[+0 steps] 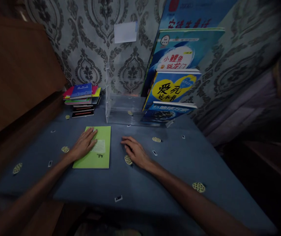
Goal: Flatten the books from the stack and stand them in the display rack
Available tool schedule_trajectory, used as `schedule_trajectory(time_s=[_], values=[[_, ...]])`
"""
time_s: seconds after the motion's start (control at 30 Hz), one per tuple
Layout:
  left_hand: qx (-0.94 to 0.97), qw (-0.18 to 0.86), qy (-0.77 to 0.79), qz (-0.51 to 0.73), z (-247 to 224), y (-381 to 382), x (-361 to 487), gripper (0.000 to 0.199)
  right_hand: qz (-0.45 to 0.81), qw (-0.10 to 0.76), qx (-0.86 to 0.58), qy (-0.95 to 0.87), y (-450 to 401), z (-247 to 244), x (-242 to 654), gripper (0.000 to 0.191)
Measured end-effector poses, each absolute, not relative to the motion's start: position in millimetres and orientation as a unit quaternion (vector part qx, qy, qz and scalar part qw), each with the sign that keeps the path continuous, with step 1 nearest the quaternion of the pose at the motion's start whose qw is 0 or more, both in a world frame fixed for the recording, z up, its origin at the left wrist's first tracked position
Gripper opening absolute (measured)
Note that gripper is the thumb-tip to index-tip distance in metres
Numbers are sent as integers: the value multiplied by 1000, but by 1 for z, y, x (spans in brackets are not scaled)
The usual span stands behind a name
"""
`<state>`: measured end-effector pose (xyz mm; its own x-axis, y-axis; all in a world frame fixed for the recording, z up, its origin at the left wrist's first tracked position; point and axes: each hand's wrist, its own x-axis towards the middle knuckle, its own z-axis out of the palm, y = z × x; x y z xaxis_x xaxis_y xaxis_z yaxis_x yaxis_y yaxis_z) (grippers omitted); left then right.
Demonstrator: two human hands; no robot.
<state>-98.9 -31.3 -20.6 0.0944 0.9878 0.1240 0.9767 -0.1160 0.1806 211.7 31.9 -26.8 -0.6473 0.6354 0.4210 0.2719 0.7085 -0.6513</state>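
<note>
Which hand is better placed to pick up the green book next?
Probably the left hand: it already lies on the green book. The right hand is off to the book's right, not touching it.

In the rack (107, 106) along the far edge of the desk (175, 170), the rear book (196, 14) reads 安徒生童话, the teal book (192, 49) 小鲤鱼跳龙门, the yellow-heart book (172, 87) 爱死这本书, the front book (168, 113) partly 地球. The green book's (100, 149) print is illegible.
</note>
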Motion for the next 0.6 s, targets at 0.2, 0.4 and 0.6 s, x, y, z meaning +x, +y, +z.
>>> schedule_trajectory(time_s=[0.2, 0.4, 0.6], values=[[763, 35, 622, 173, -30, -44, -47, 56, 238, 341, -275, -867, 27, -19, 213, 29], [782, 73, 573, 233, -35, -56, 3, 57, 192, 331, -240, -892, 22, -18, 213, 27], [793, 82, 554, 239, -33, -62, 25, 56, 197, 305, -212, -908, 24, -20, 215, 26]])
